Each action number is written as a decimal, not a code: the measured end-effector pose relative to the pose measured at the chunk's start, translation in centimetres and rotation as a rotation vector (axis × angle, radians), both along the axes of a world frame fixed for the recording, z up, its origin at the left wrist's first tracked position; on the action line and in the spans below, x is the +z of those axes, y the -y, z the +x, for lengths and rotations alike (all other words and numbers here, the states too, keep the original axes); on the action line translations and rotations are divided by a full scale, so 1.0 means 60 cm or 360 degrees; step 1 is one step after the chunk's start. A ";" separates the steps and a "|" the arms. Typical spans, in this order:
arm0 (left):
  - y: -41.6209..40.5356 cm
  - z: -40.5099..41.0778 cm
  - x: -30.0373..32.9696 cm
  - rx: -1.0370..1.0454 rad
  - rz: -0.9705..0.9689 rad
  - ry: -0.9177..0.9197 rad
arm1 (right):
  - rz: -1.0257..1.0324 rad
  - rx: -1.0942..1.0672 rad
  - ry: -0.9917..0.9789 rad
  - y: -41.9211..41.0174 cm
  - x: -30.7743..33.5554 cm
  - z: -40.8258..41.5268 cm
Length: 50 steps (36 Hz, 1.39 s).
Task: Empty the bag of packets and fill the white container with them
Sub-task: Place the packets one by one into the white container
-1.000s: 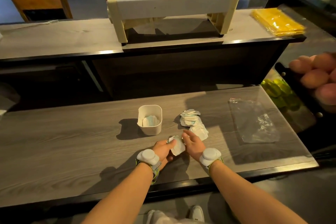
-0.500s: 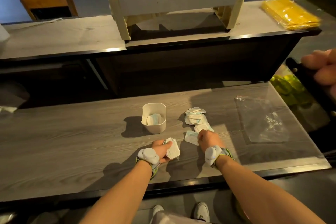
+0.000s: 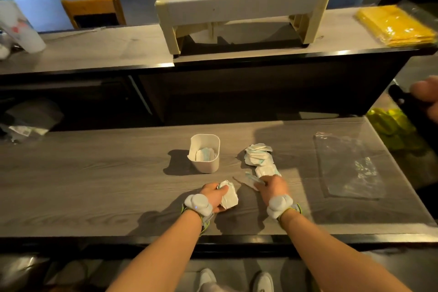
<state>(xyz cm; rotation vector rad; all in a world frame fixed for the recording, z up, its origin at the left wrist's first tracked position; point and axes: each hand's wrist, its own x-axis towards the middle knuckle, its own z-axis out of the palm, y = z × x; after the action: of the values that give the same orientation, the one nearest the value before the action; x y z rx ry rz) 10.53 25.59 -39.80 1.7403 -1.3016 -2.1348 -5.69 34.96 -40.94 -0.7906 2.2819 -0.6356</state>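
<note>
A small white container (image 3: 205, 155) stands on the grey wooden table (image 3: 94, 182) and holds a few white packets. To its right lies a loose pile of white packets (image 3: 258, 157). My left hand (image 3: 214, 195) is closed around a small stack of packets (image 3: 228, 197) just in front of the container. My right hand (image 3: 272, 187) rests on the near end of the pile and pinches a packet (image 3: 253, 179) off the table. The clear plastic bag (image 3: 350, 166) lies flat at the right.
A higher counter behind carries a cream plastic rack (image 3: 241, 7) and a yellow pack (image 3: 398, 25). Another person's hand (image 3: 426, 97) holds a dark object at the right edge. A plastic bag lies at the far left (image 3: 28, 121).
My right hand left the stack held by my left hand and moved right to the pile, where it now pinches a packet. The left hand stayed put with its stack.
</note>
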 end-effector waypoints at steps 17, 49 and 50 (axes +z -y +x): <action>0.014 -0.050 0.022 -0.0134 -0.0325 0.0206 | -0.0182 -0.0135 0.0361 0.018 0.055 0.044; 0.241 -0.025 0.156 0.0041 -0.0819 -0.0091 | -0.0294 -0.0261 0.0531 0.209 0.219 0.072; 0.245 -0.014 0.149 0.0041 -0.0913 0.0014 | -0.0232 -0.0239 0.0500 0.213 0.222 0.071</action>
<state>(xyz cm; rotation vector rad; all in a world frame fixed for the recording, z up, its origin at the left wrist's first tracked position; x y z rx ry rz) 9.66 10.91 -30.84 1.5043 -1.6650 -1.5193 -1.41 22.17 -27.63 -0.5436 2.0351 -0.9339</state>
